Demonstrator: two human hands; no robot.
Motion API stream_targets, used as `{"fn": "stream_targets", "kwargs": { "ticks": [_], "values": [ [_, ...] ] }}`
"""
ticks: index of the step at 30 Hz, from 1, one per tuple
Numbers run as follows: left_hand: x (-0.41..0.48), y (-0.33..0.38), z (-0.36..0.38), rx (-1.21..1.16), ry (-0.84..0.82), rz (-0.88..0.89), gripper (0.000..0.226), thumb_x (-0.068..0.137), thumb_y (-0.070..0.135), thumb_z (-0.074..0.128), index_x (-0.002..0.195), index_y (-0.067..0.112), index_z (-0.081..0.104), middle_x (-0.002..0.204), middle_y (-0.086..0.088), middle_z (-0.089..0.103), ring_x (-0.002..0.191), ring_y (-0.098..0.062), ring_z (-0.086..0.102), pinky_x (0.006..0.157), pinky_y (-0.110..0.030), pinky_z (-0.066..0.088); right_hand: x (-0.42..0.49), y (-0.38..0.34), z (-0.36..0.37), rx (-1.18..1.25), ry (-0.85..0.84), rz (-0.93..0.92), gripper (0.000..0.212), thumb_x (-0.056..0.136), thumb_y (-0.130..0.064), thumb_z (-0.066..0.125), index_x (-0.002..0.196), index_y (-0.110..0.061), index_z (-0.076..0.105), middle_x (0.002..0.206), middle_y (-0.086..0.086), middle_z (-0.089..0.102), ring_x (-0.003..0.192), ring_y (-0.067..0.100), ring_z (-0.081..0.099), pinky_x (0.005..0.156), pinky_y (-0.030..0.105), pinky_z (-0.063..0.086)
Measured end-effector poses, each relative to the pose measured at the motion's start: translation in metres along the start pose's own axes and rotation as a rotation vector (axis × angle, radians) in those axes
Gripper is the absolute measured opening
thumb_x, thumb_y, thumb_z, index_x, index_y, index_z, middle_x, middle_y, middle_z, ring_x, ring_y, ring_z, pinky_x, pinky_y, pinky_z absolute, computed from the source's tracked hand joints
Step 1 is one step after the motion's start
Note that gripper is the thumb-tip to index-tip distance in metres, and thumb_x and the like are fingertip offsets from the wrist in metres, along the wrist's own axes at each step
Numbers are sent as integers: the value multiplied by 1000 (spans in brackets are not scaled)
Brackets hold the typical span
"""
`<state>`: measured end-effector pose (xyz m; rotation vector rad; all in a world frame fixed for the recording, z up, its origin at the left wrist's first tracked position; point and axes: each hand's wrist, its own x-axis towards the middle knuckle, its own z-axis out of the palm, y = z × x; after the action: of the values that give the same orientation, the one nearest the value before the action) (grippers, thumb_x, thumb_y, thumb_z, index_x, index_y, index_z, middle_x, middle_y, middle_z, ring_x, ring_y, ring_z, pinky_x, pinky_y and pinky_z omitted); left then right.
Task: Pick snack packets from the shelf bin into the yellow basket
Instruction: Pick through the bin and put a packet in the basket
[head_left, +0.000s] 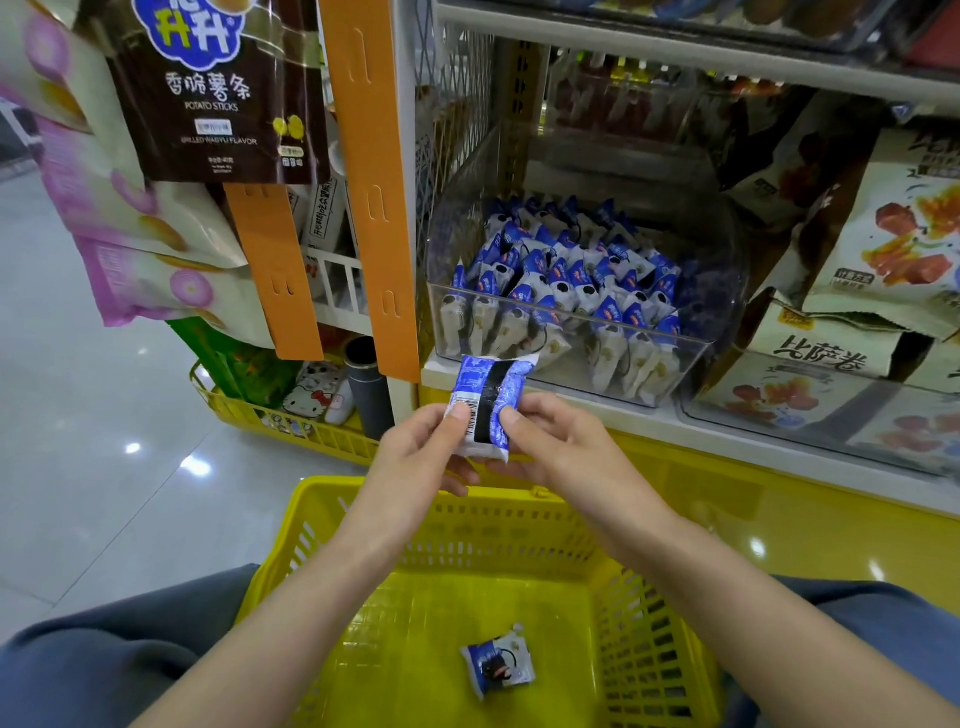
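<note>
L hand (421, 449), R hand (563, 441) pinch blue pkt (485, 410), barcode up, over yellow basket (318, 499); bag (218, 93): "POTATO STICKS".

Even, bright overhead store light. Small glare spots dot the glossy floor (78, 364) at 9 o'clock. Wide-angle bending curves the shelf (675, 50) at 1 o'clock; pink packets (119, 280) at 10 o'clock are blurred.

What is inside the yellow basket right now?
One blue-and-white snack packet lies on the floor of the yellow basket. Both forearms cover parts of the floor, so anything beneath them is hidden.
</note>
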<state>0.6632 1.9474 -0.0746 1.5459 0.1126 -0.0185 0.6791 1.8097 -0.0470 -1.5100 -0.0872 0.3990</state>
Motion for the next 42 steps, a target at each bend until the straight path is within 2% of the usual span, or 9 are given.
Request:
{"fn": "stream_targets", "kwargs": {
  "ticks": [6, 11, 14, 19, 22, 29, 34, 38, 42],
  "values": [
    [-3, 0, -1, 228, 116, 241, 14, 87, 23, 60, 94, 31, 50, 98, 8, 58, 87, -11, 57, 71, -24, 44, 2, 2, 4, 47, 55, 5, 6, 92, -11, 54, 96, -11, 50, 97, 9, 69, 85, 13, 65, 78, 32, 57],
    [-7, 1, 3, 202, 55, 187, 37, 65, 56, 57, 93, 34, 49, 101, 15, 57, 85, -4, 58, 64, -12, 45, 2, 3, 4, -32, 77, -12, 25, 90, -11, 56, 113, -8, 46, 109, 12, 64, 79, 11, 63, 72, 25, 56],
    [-5, -2, 4, 187, 39, 185, 20, 81, 36, 62, 94, 34, 46, 101, 17, 56, 82, -7, 60, 67, -17, 48, 3, 5, 2, -106, 62, -36, 27, 90, -10, 56, 115, -12, 47, 104, 5, 62, 78, 10, 63, 71, 25, 56],
    [-3, -9, 2, 353, 81, 221, 33, 91, 7, 47, 99, 37, 37, 103, 18, 51, 88, -7, 60, 74, -25, 50, 4, 12, 5, -271, 82, -80, 26, 88, -9, 59, 108, -18, 46, 99, -2, 59, 83, 20, 64, 74, 34, 57],
    [-2, -10, 0, 425, 109, 250, 25, 93, 11, 46, 108, 29, 37, 99, 17, 54, 84, -7, 62, 76, -38, 54, 3, 16, 7, -373, 45, -129, 25, 90, -12, 58, 108, -18, 43, 95, -13, 56, 86, 17, 64, 73, 30, 56],
    [-7, -5, -7, 651, 100, 400, 14, 95, 26, 43, 107, 26, 50, 89, 18, 55, 84, 3, 55, 68, -11, 43, 1, 19, 8, -311, 32, -157, 19, 87, -25, 59, 99, -27, 45, 101, -11, 58, 91, 15, 64, 84, 43, 54],
    [-12, -5, -2, 737, 16, 430, 17, 94, 32, 42, 108, 26, 49, 96, 14, 55, 80, 0, 54, 65, -12, 43, 4, 23, 6, -377, 105, -169, 13, 89, -34, 55, 97, -33, 45, 103, -6, 63, 87, 13, 63, 83, 39, 53],
    [-10, -5, -4, 755, 79, 416, 24, 92, 36, 37, 111, 26, 48, 85, 11, 56, 73, -10, 57, 62, -30, 48, 4, 24, 7, -457, 68, -184, 14, 92, -31, 52, 104, -25, 46, 100, -9, 62, 90, 14, 64, 83, 41, 53],
    [-8, -7, -4, 748, 88, 404, 14, 95, 28, 39, 106, 28, 48, 79, 17, 52, 71, -5, 54, 59, -20, 44, 3, 23, 8, -518, 38, -204, 22, 93, -33, 50, 111, -23, 46, 103, -7, 63, 88, 10, 65, 81, 39, 54]
  ]
}}
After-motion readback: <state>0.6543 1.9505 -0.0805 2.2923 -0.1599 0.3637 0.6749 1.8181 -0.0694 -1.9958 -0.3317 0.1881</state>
